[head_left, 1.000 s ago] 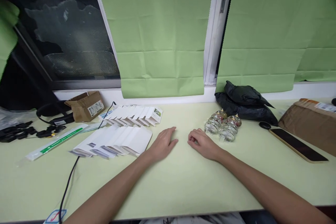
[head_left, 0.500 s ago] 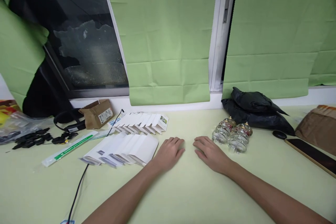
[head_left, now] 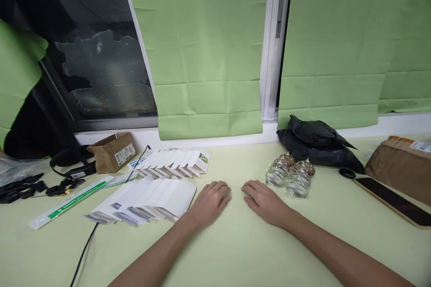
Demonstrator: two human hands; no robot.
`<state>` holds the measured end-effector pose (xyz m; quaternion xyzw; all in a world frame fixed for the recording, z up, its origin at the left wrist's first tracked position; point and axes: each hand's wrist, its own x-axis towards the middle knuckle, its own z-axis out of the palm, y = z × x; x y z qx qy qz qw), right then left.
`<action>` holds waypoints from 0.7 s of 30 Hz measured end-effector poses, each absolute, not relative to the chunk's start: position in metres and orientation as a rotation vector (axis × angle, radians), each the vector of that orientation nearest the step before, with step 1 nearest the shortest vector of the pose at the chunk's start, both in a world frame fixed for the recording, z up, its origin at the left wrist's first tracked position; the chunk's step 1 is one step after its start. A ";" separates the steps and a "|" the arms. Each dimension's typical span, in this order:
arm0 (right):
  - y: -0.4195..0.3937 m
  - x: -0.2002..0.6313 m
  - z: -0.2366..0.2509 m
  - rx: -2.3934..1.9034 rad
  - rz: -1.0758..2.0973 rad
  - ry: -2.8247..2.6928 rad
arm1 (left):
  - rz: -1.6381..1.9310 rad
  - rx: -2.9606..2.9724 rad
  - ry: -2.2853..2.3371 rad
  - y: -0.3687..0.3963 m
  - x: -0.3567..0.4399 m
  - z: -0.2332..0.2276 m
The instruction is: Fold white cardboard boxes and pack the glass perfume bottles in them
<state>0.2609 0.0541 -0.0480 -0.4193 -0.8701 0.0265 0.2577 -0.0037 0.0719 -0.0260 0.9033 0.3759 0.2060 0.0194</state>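
Left hand (head_left: 210,202) flat, fingers spread, holding nothing | right hand (head_left: 266,201) likewise | nearest: fanned white cartons (head_left: 148,199), likely light, flimsy; pinch by edges | glass bottles (head_left: 291,176) probably fragile, slippery

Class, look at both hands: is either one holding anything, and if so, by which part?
Nothing is held. The left hand and right hand lie flat, palms down, on the table.

Both hands on table (head_left: 235,251), between envelopes (head_left: 148,199) and jars (head_left: 289,175).
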 end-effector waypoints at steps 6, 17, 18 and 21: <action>0.057 0.265 -0.045 -1.159 0.068 -2.376 | 0.648 2.808 1.140 0.074 -0.004 -0.025; 0.054 0.267 -0.035 -1.156 0.141 -2.373 | 0.643 2.770 1.117 0.081 -0.009 -0.028; 0.054 0.267 -0.036 -1.158 0.165 -2.362 | 0.653 2.762 1.120 0.081 -0.009 -0.028; 0.056 0.270 -0.038 -1.167 0.240 -2.326 | 0.669 2.738 1.115 0.081 -0.009 -0.029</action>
